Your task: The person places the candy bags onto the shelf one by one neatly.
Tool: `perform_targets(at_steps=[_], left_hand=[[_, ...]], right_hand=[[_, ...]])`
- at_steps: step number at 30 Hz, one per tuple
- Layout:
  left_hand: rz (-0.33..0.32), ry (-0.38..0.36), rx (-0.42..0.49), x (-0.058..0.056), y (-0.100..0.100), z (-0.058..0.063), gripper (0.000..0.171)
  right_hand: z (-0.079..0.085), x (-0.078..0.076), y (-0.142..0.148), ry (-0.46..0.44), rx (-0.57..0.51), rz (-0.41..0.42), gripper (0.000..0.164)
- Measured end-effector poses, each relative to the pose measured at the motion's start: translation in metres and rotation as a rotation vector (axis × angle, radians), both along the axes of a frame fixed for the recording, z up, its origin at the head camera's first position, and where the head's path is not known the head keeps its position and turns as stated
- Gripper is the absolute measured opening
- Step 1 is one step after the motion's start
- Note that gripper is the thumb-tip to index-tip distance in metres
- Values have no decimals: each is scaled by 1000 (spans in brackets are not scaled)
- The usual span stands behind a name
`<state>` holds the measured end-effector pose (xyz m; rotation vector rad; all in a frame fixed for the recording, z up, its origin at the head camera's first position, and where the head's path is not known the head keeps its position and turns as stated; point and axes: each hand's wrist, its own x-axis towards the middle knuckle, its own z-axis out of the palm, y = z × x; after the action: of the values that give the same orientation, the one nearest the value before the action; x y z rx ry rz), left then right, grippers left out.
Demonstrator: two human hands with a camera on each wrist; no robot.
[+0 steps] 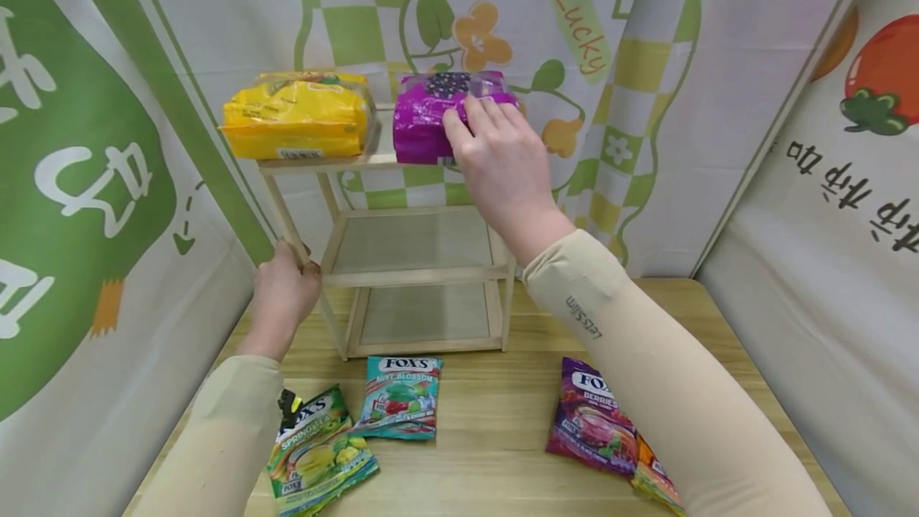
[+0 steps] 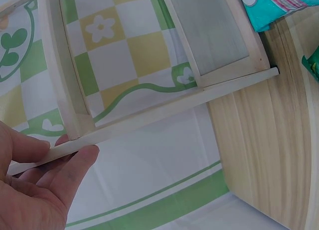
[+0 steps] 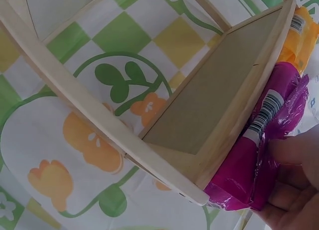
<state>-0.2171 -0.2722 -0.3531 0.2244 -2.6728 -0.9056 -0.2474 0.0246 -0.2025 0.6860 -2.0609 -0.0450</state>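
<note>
A three-tier wooden rack stands on the table. My left hand grips its left front post, thumb on one side and fingers on the other in the left wrist view. On the top tier sits a purple candy bag with dark berries printed on it. My right hand holds this bag by its right part, the thumb pressed on the front and the fingers round the end in the right wrist view. A yellow bag lies on the left of the same tier.
In front of the rack lie a teal mint bag and a green bag, their edges overlapping. A dark purple berries bag and an orange bag are partly covered by the right sleeve. Printed curtains enclose the wooden table.
</note>
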Motion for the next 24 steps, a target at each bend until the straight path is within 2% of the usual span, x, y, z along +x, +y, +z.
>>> perform_targets(at_steps=[13, 24], left_hand=[[-4, 17, -5, 0, 0, 0, 23], [-9, 27, -12, 0, 1, 0, 19]], right_hand=[[1, -3, 3, -86, 45, -8, 33], [-2, -1, 9, -74, 0, 40, 36]])
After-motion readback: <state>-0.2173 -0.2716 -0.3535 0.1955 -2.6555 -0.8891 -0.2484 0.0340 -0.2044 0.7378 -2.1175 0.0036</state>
